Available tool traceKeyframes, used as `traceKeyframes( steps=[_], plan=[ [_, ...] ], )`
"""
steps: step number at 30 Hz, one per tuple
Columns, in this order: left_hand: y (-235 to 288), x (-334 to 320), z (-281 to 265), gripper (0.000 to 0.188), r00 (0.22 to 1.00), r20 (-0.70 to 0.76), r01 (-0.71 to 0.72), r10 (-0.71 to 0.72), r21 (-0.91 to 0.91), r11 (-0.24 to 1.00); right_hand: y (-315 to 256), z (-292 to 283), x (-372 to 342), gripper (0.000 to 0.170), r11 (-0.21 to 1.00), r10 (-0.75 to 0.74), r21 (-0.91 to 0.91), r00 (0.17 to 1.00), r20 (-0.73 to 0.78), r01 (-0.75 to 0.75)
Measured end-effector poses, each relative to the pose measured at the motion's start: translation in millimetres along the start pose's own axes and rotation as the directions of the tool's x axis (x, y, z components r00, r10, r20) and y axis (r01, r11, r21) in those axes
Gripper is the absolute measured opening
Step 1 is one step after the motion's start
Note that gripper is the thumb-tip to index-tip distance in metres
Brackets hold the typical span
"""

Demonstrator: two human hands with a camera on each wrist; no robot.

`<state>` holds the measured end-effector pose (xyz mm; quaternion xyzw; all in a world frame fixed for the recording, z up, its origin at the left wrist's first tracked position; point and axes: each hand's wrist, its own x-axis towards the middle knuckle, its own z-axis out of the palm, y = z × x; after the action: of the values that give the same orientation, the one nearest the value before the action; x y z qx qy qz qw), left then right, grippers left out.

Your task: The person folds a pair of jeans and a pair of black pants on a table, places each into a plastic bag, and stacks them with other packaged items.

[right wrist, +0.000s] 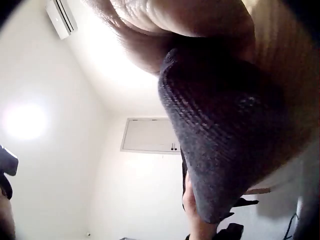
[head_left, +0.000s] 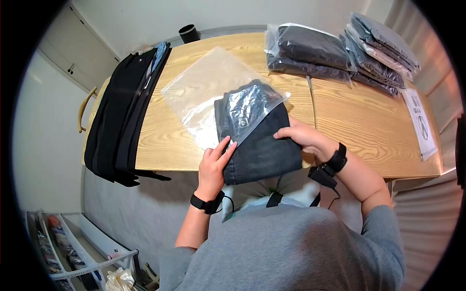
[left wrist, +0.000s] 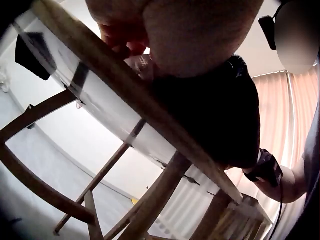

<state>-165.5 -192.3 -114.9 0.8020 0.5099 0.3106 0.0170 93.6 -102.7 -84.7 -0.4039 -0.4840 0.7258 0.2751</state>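
Note:
A folded pair of dark jeans (head_left: 264, 157) lies at the table's front edge, its upper part inside a clear plastic bag (head_left: 199, 92). The bag's mouth runs slantwise across the jeans, and a small light logo shows through the film. At the left, my left hand (head_left: 211, 167) pinches the bag's edge near its lower corner, against the side of the jeans. My right hand (head_left: 308, 138) grips the jeans' right side, thumb on top and the other fingers hidden underneath. In the right wrist view, the dark cloth (right wrist: 215, 130) hangs below that hand.
Dark trousers (head_left: 121, 111) are laid in a row over the table's left end. Bagged garments (head_left: 310, 51) are stacked at the back right, beside a printed white bag (head_left: 420, 123). A black bin (head_left: 189, 34) stands behind the table (head_left: 349, 126). A rack (head_left: 73, 257) is on the floor at lower left.

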Motion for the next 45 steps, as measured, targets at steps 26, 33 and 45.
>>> traceKeyframes(
  steps=[26,33,45],
  plan=[
    [25.1,13.3,-1.7,0.044,0.988,-0.155,-0.028,0.016,-0.074,0.997,15.4,3.4,80.9,0.024,0.833,0.046,0.533,0.943,-0.330,0.146],
    [44.0,13.6,-5.0,0.045,0.988,-0.148,-0.076,0.054,-0.147,0.986,39.9,10.6,93.7,0.038,0.781,-0.136,0.473,0.849,-0.510,0.409],
    [36.7,-15.6,0.0,0.031,0.936,-0.208,0.259,-0.284,-0.139,0.956,6.8,17.6,35.9,0.019,0.894,0.153,0.443,0.976,-0.152,-0.071]
  ],
)
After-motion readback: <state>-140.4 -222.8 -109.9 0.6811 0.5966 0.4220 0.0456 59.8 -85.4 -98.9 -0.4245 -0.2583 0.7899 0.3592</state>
